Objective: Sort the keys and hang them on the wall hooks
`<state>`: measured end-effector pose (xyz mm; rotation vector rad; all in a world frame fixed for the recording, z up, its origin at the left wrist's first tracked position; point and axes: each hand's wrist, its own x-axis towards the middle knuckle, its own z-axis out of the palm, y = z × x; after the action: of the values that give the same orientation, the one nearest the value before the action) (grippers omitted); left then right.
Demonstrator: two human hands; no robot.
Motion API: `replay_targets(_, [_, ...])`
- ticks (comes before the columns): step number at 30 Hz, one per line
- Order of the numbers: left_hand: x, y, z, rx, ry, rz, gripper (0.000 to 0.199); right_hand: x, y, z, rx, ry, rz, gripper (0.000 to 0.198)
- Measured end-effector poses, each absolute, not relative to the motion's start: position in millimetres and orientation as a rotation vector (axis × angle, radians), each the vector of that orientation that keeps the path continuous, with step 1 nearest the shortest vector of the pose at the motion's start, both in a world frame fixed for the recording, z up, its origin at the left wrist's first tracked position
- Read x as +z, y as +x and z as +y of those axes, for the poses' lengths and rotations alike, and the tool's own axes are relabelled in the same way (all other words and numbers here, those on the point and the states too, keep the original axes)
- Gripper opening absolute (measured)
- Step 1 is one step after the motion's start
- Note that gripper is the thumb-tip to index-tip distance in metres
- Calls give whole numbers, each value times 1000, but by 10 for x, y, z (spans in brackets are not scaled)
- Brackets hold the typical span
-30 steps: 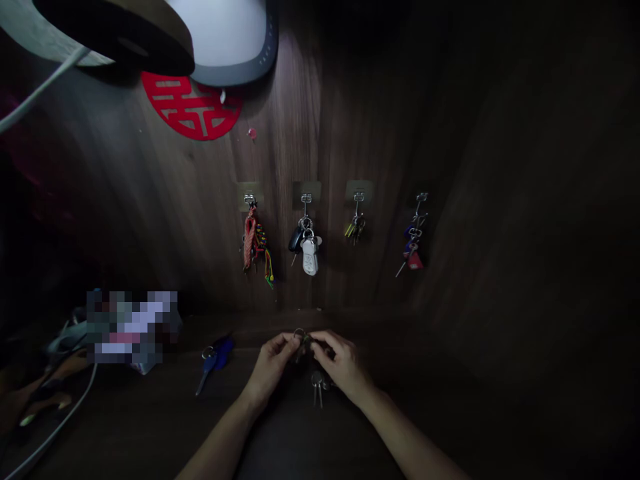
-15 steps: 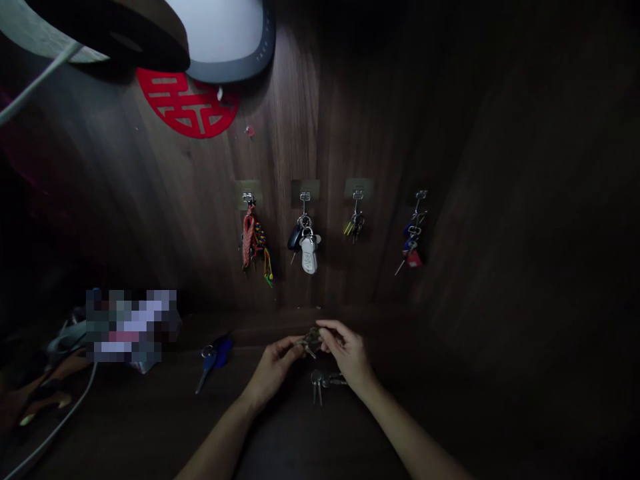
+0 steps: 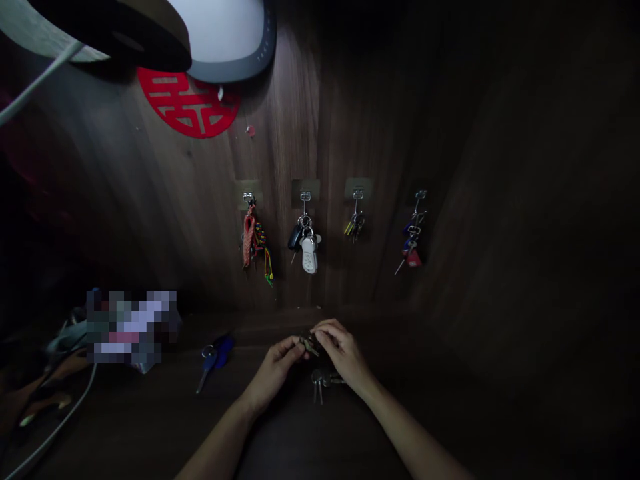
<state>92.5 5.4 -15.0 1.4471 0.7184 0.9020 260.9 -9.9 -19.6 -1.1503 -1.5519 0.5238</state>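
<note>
One bunch of keys (image 3: 312, 347) is held over a dark wooden surface (image 3: 300, 440): left hand (image 3: 275, 363), thumb and forefinger clamped on it. Right hand (image 3: 345, 350): fingers curl beside it, grip unclear. Second key set (image 3: 319, 387) lies on that surface.

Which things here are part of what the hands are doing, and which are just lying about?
Part of it:
- held keys, in the left hand, with the right hand right by them
- lower keys, probably, being just beneath

Apparently just about:
- blue keys
- hanging keys
- red cutout
</note>
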Motion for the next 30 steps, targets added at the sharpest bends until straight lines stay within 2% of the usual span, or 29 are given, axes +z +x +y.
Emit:
replay_targets(9, [-121,936,38,867,1479,701,31,-152,2604,-114,558,-1060,-1597,21])
replay_targets(20, [-102,939,35,883,1461,711,34,-88,2583,-159,818,-1108,-1405,27])
replay_targets(30, [-132,931,26,938,1378,768,33,-110,2604,-127,861,-1073,-1289,31])
